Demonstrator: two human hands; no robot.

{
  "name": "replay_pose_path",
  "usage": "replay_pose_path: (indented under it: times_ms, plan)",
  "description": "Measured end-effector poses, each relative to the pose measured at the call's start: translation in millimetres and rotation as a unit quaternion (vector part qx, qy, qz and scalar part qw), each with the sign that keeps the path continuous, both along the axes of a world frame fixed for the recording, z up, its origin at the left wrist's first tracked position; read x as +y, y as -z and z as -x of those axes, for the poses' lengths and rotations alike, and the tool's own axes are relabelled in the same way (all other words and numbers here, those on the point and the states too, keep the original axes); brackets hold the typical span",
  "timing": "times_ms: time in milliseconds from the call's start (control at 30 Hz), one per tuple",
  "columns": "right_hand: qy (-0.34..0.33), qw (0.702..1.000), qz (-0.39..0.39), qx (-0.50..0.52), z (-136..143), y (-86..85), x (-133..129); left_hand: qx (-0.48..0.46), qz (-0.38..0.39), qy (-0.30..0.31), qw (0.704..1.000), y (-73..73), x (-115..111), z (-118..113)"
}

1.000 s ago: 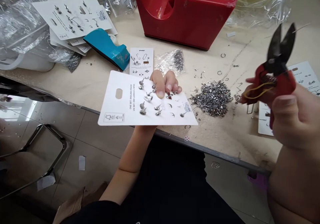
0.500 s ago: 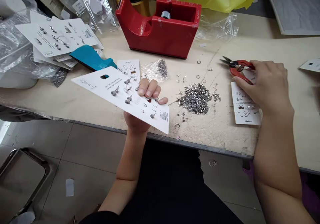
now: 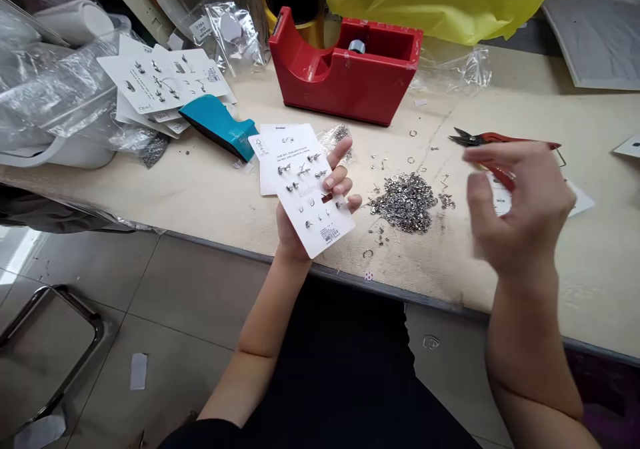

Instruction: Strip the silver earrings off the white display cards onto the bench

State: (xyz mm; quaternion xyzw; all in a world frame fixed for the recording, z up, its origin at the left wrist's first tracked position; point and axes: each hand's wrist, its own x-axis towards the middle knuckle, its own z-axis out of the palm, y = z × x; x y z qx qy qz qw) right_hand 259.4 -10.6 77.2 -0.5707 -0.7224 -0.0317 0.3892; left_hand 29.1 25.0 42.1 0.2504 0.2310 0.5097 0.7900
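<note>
My left hand (image 3: 295, 232) is closed on a white earring card (image 3: 313, 229), held tilted above the table's front edge. Its back faces me, with several metal earring posts and backs poking through. My right hand (image 3: 525, 209), blurred by motion, is raised with thumb and fingers apart and nothing visible between them. Just beyond it lie red-handled pliers (image 3: 467, 137), jaws pointing left, partly on another white card (image 3: 580, 199) that the hand partly covers. A heap of small metal earring backs (image 3: 405, 202) sits on the table between my hands.
A red tape dispenser (image 3: 345, 82) stands at the back. To the left are a teal tool-like piece (image 3: 217, 125), a stack of earring cards (image 3: 165, 82) and a plastic-covered white bin (image 3: 80, 149). Yellow plastic (image 3: 440, 2) lies at the back.
My right hand has let go of the pliers and lifted leftward and nearer to me. My left hand has turned the card more upright. The view has shifted slightly.
</note>
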Motion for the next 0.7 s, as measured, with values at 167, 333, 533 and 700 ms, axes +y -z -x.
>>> replay_pose_path:
  times_ms: [167,333,533,700]
  plan:
    - [-0.123,0.989,0.048,0.069,58.0,2.5,-24.1,0.020,0.021,0.015,0.999,-4.7,-2.8,1.5]
    - [-0.160,0.986,0.045,-0.002,91.7,16.6,-34.2,0.006,0.030,0.019,0.999,-1.0,-0.2,1.3]
    - [-0.163,0.985,0.058,-0.005,93.3,28.7,-34.4,0.023,0.042,0.006,0.999,-0.4,-1.6,1.5]
    - [-0.155,0.984,0.081,-0.017,93.9,30.6,-34.1,0.002,0.044,-0.006,0.999,2.0,-2.4,1.2]
